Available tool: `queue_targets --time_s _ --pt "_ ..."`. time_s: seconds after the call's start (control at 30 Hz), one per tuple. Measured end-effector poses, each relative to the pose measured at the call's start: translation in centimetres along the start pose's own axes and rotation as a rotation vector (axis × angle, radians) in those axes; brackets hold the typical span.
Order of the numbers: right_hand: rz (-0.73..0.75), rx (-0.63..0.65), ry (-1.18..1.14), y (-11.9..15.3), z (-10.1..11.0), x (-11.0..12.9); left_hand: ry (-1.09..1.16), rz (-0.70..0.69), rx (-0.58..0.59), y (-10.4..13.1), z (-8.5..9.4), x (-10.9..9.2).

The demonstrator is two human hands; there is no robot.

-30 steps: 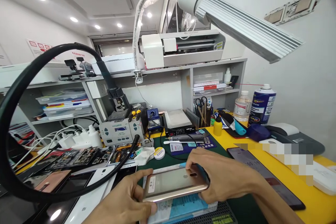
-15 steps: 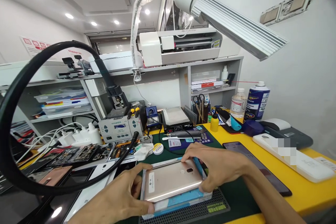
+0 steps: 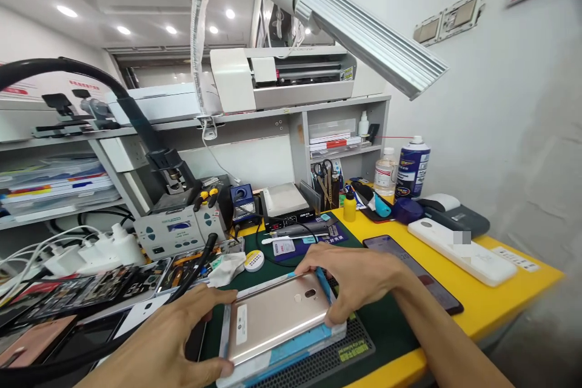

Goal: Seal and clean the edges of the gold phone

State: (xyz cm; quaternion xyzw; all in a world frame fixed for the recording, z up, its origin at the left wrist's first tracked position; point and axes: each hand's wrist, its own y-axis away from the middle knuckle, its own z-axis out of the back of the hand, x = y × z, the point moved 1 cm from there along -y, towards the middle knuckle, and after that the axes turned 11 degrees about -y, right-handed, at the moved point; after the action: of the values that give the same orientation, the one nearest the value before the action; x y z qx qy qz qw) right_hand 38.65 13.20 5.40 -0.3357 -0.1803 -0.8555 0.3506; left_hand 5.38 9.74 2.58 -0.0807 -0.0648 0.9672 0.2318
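Observation:
A rose-gold phone (image 3: 273,318) lies back up, with a white label near its left end and a camera near its right. Beneath it is a flat white and blue holder (image 3: 291,351), set on a black perforated pad (image 3: 359,339) over a dark green mat (image 3: 386,327). My left hand (image 3: 182,333) grips the left end, thumb at the near corner and fingers at the far one. Across the right end, my right hand (image 3: 352,282) is curled, thumb on the near corner and fingertips on the far edge.
Right of the mat lie a dark phone (image 3: 413,273) and a white case (image 3: 461,251). A round white tin (image 3: 254,260) stands beyond the holder. Opened phones and boards (image 3: 86,294) crowd the left, near a grey station (image 3: 175,230) and a black flexible hose (image 3: 140,127).
The view has turned right, so the scene sits further left. Both hands keep their hold on the ends of the phone and holder.

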Motion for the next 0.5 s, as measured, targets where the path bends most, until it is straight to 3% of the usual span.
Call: queue_targets --time_s 0.2,0.4,0.5 --pt "-0.009 -0.004 -0.015 0.0 0.0 -0.5 -0.017 -0.072 0.056 -0.6 -0.8 0.2" --pt "-0.062 0.013 -0.096 0.3 0.6 -0.3 0.041 -0.187 -0.104 -1.7 -2.7 -0.2" --pt "-0.134 -0.153 -0.177 0.3 1.1 0.1 0.149 -0.240 -0.125 -2.4 -3.4 -0.4"
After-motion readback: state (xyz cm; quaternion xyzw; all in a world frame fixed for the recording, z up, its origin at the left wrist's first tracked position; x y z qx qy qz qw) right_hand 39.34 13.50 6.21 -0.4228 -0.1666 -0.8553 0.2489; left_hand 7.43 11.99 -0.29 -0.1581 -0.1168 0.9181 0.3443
